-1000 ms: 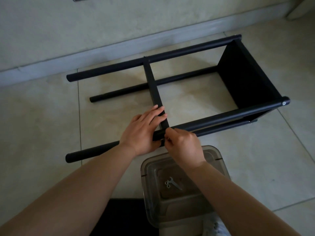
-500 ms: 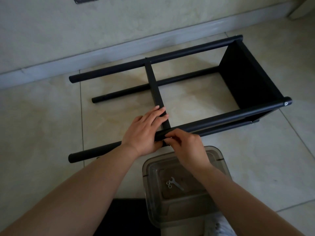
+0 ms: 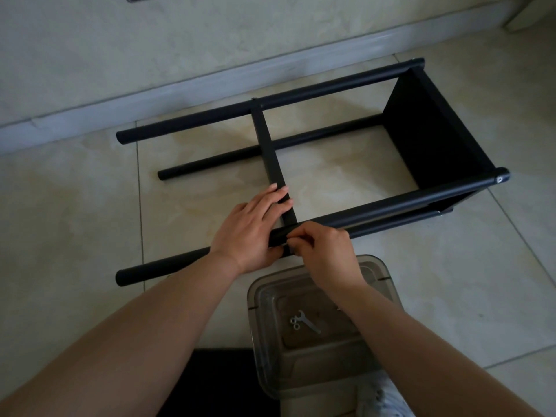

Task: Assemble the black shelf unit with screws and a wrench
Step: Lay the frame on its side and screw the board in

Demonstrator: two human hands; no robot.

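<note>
The right hand (image 3: 326,255) sits just below the middle of the view with its fingers curled in, the fingertips (image 3: 296,239) pinched against the near side of the front pole (image 3: 391,204) right where the crossbar (image 3: 272,164) meets it; whatever small piece they pinch is too hidden to name. Just beside it at 9 o'clock, the left hand (image 3: 251,228) lies with straight fingers pressed flat over the crossbar's near end, palm over the pole and thumb tucked under the pole's near side. Both belong to the black shelf unit (image 3: 427,136), which lies on its side on the tiled floor (image 3: 72,221): four round poles run from about 8 o'clock to 2 o'clock, a solid black panel closes the end at 2 o'clock, and the single crossbar spans from the far top pole (image 3: 270,99) at 12 o'clock down to the hands. A screw head (image 3: 499,179) shows in the front pole's tip at 3 o'clock. At 6 o'clock from the hands, touching the right forearm's line of sight, stands a clear plastic box (image 3: 382,276); a small metal wrench (image 3: 308,322) and two washers or nuts (image 3: 294,322) lie on its bottom. A pale wall (image 3: 150,49) with a baseboard runs behind the unit at 12 o'clock.
</note>
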